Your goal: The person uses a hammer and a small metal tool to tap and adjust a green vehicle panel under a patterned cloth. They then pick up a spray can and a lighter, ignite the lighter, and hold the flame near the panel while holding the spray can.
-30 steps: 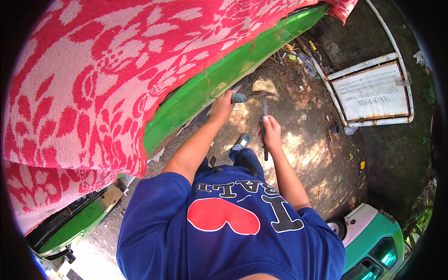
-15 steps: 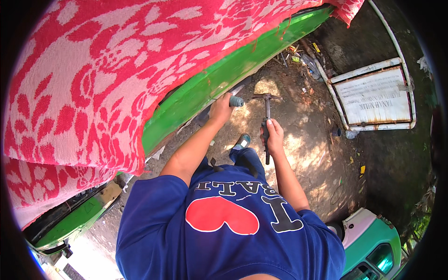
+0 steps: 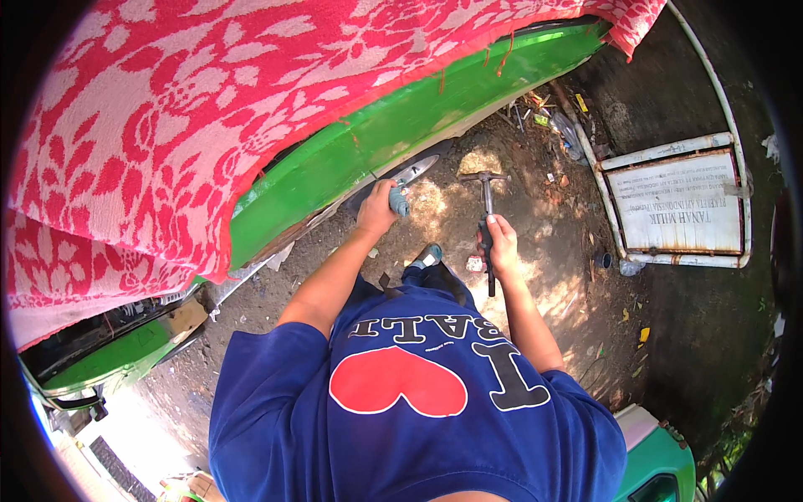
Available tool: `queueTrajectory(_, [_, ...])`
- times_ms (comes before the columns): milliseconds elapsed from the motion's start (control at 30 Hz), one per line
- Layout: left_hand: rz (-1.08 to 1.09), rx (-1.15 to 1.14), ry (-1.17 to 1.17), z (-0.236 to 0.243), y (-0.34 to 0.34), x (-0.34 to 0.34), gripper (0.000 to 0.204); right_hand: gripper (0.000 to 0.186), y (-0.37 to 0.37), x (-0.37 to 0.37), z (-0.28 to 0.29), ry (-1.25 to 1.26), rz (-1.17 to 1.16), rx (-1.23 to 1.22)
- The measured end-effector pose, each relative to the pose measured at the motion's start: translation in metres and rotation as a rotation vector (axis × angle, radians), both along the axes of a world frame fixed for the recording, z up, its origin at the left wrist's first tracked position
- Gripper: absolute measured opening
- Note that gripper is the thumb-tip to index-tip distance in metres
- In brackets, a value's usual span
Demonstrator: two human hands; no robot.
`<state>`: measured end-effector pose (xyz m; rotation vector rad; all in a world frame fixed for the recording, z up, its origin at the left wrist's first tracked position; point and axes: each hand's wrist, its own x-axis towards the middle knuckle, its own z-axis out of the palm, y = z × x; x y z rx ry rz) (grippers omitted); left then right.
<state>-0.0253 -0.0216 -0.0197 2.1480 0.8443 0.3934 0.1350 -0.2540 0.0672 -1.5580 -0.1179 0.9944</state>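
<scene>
My left hand [image 3: 378,209] is closed around a grey-teal, thick-ended object [image 3: 399,202], its kind partly hidden by the fingers. It is close to the lower side of a green car body [image 3: 368,151], near the wheel [image 3: 416,171]. In my right hand [image 3: 503,243] is a hammer [image 3: 486,199], gripped by its dark handle. The narrow metal head points away from me, crosswise to the shaft, held above the ground and apart from the car.
A red and pink patterned blanket [image 3: 167,142] drapes over the car. At the right a rusty white-framed sign [image 3: 677,201] leans by a dark wall. Litter [image 3: 544,117] lies on the dirt ground [image 3: 552,209]. Another green vehicle [image 3: 657,456] stands behind me at the right.
My left hand has moved left and a little nearer to me, and the object in it has turned its thick end toward me. The hammer stays held much as before; the view has shifted slightly.
</scene>
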Motion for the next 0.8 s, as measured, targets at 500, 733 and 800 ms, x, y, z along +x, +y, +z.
queueTrajectory(500, [-0.053,-0.049,-0.103,-0.007,-0.001,-0.021,0.052,0.028,-0.003,0.008,0.015,-0.055,0.235,-0.082])
queueTrajectory(733, [-0.135,-0.054,-0.125,0.001,0.009,-0.034,0.048,0.028,-0.001,0.003,0.024,-0.102,0.210,-0.092])
queueTrajectory(800, [-0.147,-0.031,-0.094,-0.006,0.014,-0.040,0.047,0.028,-0.001,-0.003,0.024,-0.097,0.206,-0.088])
